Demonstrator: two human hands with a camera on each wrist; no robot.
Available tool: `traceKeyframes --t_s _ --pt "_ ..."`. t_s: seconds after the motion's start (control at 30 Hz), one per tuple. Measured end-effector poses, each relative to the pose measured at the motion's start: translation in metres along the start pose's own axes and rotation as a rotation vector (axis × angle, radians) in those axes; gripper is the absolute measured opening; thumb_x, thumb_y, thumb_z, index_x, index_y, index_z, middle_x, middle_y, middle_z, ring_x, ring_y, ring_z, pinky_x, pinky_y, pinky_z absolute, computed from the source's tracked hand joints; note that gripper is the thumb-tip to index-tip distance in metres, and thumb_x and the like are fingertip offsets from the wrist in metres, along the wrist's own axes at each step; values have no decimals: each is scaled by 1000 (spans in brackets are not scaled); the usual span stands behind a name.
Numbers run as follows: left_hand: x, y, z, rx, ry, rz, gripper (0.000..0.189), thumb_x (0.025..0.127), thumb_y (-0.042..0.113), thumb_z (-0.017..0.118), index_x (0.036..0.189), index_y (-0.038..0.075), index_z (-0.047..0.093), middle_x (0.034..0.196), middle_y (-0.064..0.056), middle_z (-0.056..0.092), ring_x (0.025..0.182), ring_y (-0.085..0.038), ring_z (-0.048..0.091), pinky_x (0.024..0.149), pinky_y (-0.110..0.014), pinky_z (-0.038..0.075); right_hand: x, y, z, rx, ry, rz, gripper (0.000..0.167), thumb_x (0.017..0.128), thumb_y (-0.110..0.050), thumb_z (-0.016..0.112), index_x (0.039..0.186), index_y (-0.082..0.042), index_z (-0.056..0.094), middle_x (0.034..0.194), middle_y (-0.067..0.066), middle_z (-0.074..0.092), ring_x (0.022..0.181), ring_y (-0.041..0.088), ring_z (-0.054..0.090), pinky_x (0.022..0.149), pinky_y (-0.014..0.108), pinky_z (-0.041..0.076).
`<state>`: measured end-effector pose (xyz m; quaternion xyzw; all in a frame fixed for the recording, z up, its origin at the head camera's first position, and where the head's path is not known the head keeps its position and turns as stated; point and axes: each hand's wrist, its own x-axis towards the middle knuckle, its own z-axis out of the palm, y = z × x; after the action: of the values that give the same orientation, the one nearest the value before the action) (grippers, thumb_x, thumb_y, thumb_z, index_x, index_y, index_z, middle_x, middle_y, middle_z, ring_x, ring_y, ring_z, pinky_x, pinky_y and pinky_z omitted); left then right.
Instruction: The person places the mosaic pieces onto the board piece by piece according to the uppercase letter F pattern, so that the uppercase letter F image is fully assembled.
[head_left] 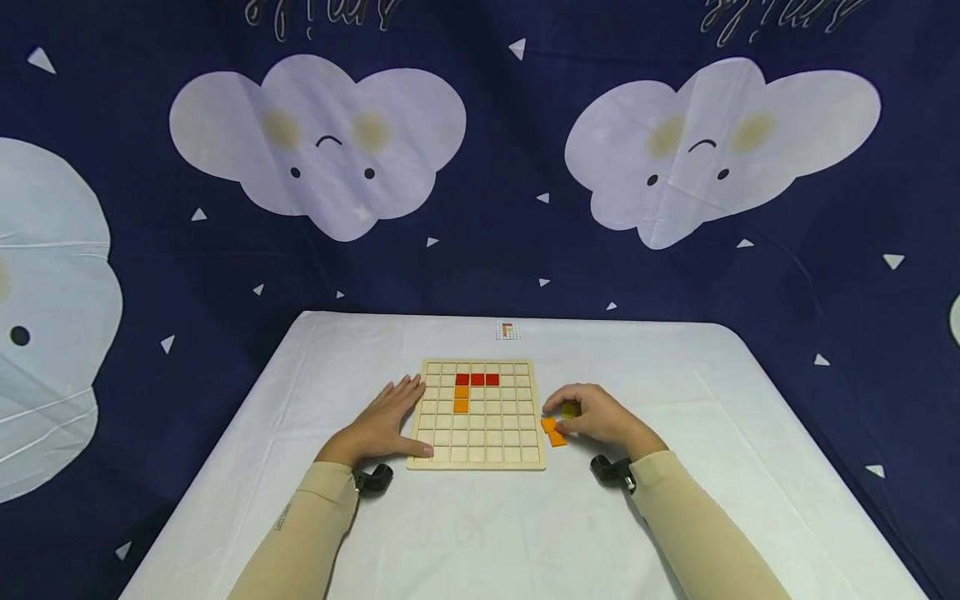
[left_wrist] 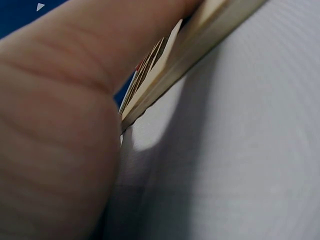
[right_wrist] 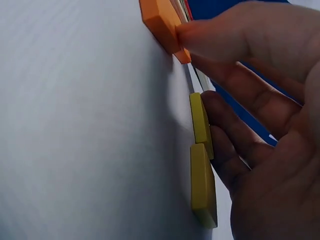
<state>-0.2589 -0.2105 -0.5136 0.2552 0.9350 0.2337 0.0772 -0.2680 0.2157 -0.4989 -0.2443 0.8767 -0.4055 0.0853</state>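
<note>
A square wooden grid board (head_left: 507, 430) lies on the table. Three red tiles (head_left: 477, 380) form a row on it, with two orange tiles (head_left: 461, 399) running down below the leftmost one. My left hand (head_left: 385, 423) rests spread at the board's left edge, its thumb over the near left corner. Just right of the board, my right hand (head_left: 600, 417) pinches a loose orange tile (right_wrist: 161, 22) between thumb and index finger. Another orange tile (head_left: 557, 438) lies against it. Two yellow tiles (right_wrist: 203, 185) are beneath the palm and the other curled fingers.
A small printed card (head_left: 507, 331) with a coloured grid pattern lies at the table's far edge, behind the board. White cloth covers the table (head_left: 480, 533). Beyond it hangs a dark blue curtain (head_left: 510, 250) with clouds and triangles.
</note>
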Motion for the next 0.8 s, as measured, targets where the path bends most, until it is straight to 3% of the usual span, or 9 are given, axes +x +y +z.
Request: traceKeyframes --t_s 0.17,0.47,0.8 --pt "1 0 -1 7 -2 0 131 74 70 85 166 -1 24 173 -17 13 159 -33 7 128 -48 2 0 1 1 -49 16 -34 24 88 -1 84 107 -16 81 108 -6 75 105 21 65 96 42 53" --pt "0 1 -1 4 11 18 129 75 68 86 165 -3 25 172 -20 16 159 -36 9 128 -50 3 -2 0 1 -88 32 -78 21 91 -2 82 107 -16 81 109 -6 75 108 23 66 98 49 53" --pt "-1 2 -1 1 17 19 128 75 67 86 165 -3 26 172 -20 16 159 -36 10 128 -50 3 -2 2 2 -72 18 -48 27 89 0 82 108 -19 81 112 -9 74 113 22 64 102 48 51"
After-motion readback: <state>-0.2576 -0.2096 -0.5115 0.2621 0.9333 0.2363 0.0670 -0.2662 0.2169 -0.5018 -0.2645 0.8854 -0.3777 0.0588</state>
